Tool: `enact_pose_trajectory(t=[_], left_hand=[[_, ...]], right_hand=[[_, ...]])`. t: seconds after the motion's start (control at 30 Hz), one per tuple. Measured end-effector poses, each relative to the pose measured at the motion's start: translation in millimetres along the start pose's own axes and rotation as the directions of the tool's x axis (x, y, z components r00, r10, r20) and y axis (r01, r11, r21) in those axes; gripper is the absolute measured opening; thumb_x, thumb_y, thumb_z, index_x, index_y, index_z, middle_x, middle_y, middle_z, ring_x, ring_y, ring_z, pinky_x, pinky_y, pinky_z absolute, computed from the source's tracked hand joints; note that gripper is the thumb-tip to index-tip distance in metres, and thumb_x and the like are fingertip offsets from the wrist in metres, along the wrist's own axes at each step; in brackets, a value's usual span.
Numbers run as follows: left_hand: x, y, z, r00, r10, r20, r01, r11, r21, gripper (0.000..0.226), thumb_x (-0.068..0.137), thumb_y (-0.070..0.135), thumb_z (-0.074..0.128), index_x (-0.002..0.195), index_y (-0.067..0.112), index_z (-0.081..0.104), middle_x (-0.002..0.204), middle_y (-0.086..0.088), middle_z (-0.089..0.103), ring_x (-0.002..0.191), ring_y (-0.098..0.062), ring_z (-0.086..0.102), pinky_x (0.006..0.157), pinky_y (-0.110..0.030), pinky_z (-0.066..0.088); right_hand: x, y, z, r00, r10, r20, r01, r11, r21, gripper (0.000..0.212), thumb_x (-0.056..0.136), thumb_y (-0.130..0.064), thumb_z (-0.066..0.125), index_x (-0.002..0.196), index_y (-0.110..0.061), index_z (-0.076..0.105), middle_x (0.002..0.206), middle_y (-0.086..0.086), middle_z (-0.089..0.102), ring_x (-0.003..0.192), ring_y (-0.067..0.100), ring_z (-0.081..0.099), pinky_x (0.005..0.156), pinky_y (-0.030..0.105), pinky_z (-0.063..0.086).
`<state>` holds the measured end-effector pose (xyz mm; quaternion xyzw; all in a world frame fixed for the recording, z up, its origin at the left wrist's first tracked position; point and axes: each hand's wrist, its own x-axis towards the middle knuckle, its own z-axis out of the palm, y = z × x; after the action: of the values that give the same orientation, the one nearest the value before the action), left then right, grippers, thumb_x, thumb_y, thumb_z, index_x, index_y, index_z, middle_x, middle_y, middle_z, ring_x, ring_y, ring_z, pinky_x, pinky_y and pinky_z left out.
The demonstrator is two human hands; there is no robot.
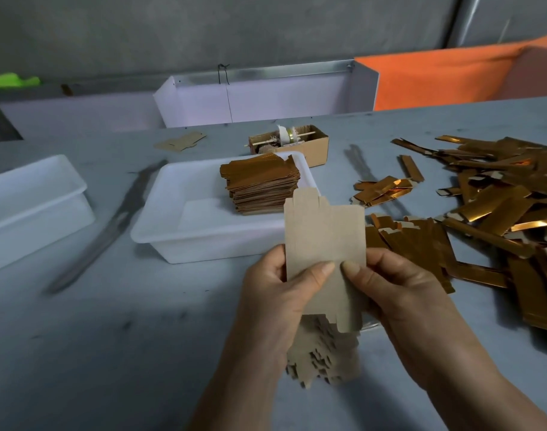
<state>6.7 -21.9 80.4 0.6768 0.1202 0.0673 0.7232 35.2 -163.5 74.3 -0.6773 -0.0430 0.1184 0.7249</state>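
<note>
Two hands are seen closest to the camera, and one flat cardboard blank [325,241] is held between them above the grey table [110,337]. The left hand [272,293] is curled round the left long edge and the right hand [399,284] round the right long edge. Each thumb is pressed on the plain brown face, and the two thumb tips are almost touching near the middle line. The fingers behind the blank are hidden.

The long axis of the blank is pointed away from the person, nearly straight, with the tabbed ends at the near and far sides. Both hands are equally near to it, one on each side of this axis. A fold along the length is therefore judged to be the coming move, and it would be made between the thumbs.

Directly under the hands a loose heap of brown blanks [325,359] is lying on the table. Farther to the right many folded gold pieces [490,213] are scattered, nearer to the right hand. Farther to the left a white tray [178,244] is placed, with a neat stack of gold blanks [262,188] in its far right part. Behind it a small cardboard box [320,147] is seen, and a second white tray [32,197] is at the far left.
</note>
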Motion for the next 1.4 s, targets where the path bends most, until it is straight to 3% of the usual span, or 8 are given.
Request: enact_pose_trajectory(t=[0.2,0.4,0.63,0.8,1.0,1.13,1.23,1.4], left_hand=[[3.7,-1.5,7.7,0.997,-0.076,-0.014,0.076,0.997,0.001,0.021,0.077,0.018,0.077,0.098,0.016,0.073,0.089,-0.002,0.076,0.089,-0.025,0.071,0.085,-0.049,0.056],[5.8,-6.2,13.1,0.996,-0.061,-0.070,0.064,0.998,0.028,0.022,0.077,0.014,0.077,0.097,0.020,0.069,0.088,0.001,0.076,0.084,-0.019,0.072,0.079,-0.044,0.059],[6.0,-13.6,16.2,0.990,-0.037,-0.136,0.046,0.997,0.067,0.018,0.079,0.019,0.077,0.095,0.024,0.071,0.085,0.007,0.075,0.084,-0.012,0.071,0.075,-0.033,0.059],[1.6,-13.2,21.2,0.996,-0.021,-0.091,0.027,0.997,0.066,0.007,0.085,0.021,0.070,0.089,0.025,0.073,0.079,0.003,0.074,0.075,-0.014,0.071,0.061,-0.026,0.056],[0.1,-9.9,10.9,0.988,-0.101,0.117,0.106,0.994,-0.036,0.024,0.089,0.040,0.061,0.096,0.022,0.074,0.092,-0.005,0.075,0.096,-0.026,0.069,0.087,-0.046,0.054],[-1.2,-9.3,9.8,0.999,-0.006,0.049,0.000,0.991,0.134,0.016,0.094,0.023,0.057,0.097,0.026,0.072,0.087,0.003,0.074,0.087,-0.013,0.070,0.077,-0.029,0.057],[-4.6,-3.5,9.8,0.993,0.017,0.116,-0.041,0.977,0.208,0.017,0.093,0.030,0.057,0.102,0.028,0.071,0.091,0.004,0.074,0.090,-0.012,0.069,0.085,-0.038,0.056],[-7.6,3.6,10.0,0.986,-0.010,0.169,-0.027,0.976,0.216,0.014,0.091,0.023,0.061,0.104,0.026,0.066,0.091,0.004,0.075,0.085,-0.009,0.071,0.082,-0.035,0.057]], right_hand=[[-2.3,2.9,-6.8,1.000,0.005,-0.013,-0.005,0.999,-0.034,0.026,0.066,-0.036,0.060,0.086,-0.025,0.074,0.090,-0.006,0.073,0.085,0.009,0.066,0.074,0.033,0.052],[-4.3,4.1,-8.5,1.000,-0.015,-0.008,0.014,0.996,-0.085,0.018,0.074,-0.030,0.061,0.087,-0.024,0.073,0.088,-0.011,0.071,0.083,0.002,0.064,0.066,0.021,0.051],[-9.9,0.8,2.7,0.921,-0.379,-0.086,0.269,0.783,-0.560,0.014,0.082,-0.043,0.055,0.092,-0.050,0.049,0.085,-0.027,0.059,0.086,-0.019,0.050,0.054,0.002,0.043],[-10.0,4.0,14.9,0.895,-0.446,-0.031,0.380,0.796,-0.471,0.019,0.086,-0.044,0.044,0.096,-0.038,0.059,0.082,-0.018,0.062,0.077,0.003,0.062,0.060,0.016,0.050],[-4.6,11.2,12.2,0.932,-0.361,-0.039,0.316,0.858,-0.404,0.019,0.088,-0.027,0.055,0.104,-0.034,0.062,0.093,-0.009,0.067,0.085,0.005,0.065,0.069,0.021,0.056],[-7.0,10.3,12.5,0.964,-0.254,-0.078,0.219,0.925,-0.312,0.021,0.078,-0.031,0.064,0.098,-0.035,0.061,0.078,-0.007,0.067,0.074,0.005,0.065,0.064,0.020,0.054],[-5.1,9.3,6.7,0.980,-0.125,-0.155,0.095,0.977,-0.191,0.044,0.057,-0.050,0.065,0.097,-0.033,0.060,0.079,-0.007,0.066,0.073,0.006,0.064,0.063,0.021,0.049],[-2.7,3.0,-1.0,0.996,0.076,0.039,-0.080,0.991,0.108,0.030,0.068,-0.035,0.067,0.091,-0.016,0.071,0.080,0.010,0.067,0.069,0.020,0.064,0.066,0.033,0.050]])
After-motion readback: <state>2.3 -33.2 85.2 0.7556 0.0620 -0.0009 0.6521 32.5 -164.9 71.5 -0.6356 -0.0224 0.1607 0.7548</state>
